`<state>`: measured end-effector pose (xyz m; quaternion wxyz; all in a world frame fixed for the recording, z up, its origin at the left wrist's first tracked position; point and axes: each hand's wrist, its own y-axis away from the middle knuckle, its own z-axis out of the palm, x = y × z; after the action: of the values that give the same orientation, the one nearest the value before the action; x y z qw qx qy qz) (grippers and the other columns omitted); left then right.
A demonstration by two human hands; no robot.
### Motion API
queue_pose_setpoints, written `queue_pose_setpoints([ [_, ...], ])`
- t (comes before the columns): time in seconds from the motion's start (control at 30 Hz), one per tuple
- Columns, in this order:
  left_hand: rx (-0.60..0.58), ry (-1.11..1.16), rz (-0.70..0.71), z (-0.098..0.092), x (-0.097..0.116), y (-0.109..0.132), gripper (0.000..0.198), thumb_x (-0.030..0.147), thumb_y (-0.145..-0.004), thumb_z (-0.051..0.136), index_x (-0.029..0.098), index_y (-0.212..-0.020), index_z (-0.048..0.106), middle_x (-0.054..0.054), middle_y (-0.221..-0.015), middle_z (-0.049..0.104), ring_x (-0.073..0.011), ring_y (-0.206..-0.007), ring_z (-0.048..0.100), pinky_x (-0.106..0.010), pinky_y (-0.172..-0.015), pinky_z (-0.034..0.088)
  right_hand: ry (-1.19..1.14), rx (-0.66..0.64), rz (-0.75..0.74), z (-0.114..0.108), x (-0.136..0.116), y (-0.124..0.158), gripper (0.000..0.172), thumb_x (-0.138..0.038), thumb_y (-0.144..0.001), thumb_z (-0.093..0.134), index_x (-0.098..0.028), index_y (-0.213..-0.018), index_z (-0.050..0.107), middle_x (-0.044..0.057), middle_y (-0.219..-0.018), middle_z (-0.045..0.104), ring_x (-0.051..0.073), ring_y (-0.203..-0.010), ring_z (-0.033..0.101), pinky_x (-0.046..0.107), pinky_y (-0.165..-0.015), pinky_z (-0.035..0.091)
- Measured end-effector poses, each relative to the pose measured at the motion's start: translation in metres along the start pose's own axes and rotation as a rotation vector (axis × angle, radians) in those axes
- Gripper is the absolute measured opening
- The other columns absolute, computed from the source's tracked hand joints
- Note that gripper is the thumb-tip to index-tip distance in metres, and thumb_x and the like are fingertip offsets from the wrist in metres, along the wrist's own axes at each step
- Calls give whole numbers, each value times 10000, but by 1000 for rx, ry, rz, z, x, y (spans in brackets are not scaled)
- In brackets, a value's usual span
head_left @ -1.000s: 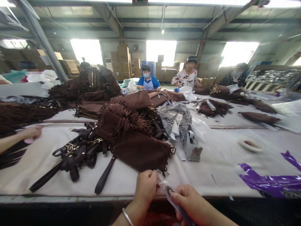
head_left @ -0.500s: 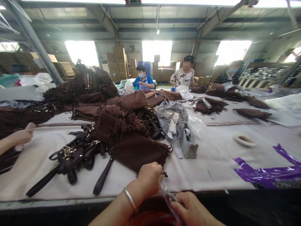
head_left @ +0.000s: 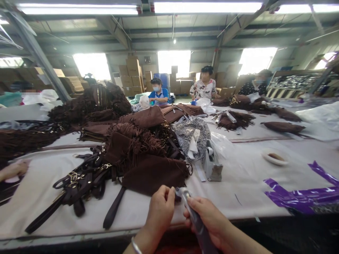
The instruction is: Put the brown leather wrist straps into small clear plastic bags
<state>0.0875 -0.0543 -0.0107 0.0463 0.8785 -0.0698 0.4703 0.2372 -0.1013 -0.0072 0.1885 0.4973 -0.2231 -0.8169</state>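
Dark strap (head_left: 200, 225): slanting away leftward, far end just right of left grip (head_left: 160, 209)
Right grip (head_left: 208, 216): closed around strap
Left grip: pinched, hold unclear

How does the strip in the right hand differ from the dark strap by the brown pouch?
The held strip looks wrapped in clear plastic; the dark strap is bare. The right hand grips the held strip; the dark strap lies on the table. Both are dark and long.
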Motion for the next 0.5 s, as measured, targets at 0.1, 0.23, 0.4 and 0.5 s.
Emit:
queue_pose_setpoints([
  [0.1,-229,485,-268,-5,-6,22,472,664,-837,458,196,-790,500,-3,-634,592,-149,-545,549,-258,-513,402,-135,-19,-39,20,-3,-17,371,-474,-689,743,-150,-764,577,15,-583,651,126,-469,598,203,-429,423],
  [0.23,-171,544,-299,-14,-4,34,482,615,-717,668,166,-832,539,-38,-735,640,-170,-678,599,-252,-587,449,-158,33,-14,43,4,-31,340,-440,-703,727,-125,-793,636,52,-654,692,153,-533,631,214,-448,440],
  [0.4,-358,671,-437,-27,9,35,363,513,-802,591,174,-919,534,31,-642,547,-99,-471,466,-234,-473,411,-204,7,57,47,10,-36,287,-422,-729,709,-156,-805,634,8,-555,646,143,-426,560,223,-394,396],
  [0.5,-528,700,-459,-34,3,41,326,505,-819,568,186,-810,502,59,-584,469,-53,-412,322,-187,-409,263,-259,54,-18,39,1,-38,253,-336,-700,764,-155,-817,631,32,-661,704,158,-554,646,244,-522,487],
])
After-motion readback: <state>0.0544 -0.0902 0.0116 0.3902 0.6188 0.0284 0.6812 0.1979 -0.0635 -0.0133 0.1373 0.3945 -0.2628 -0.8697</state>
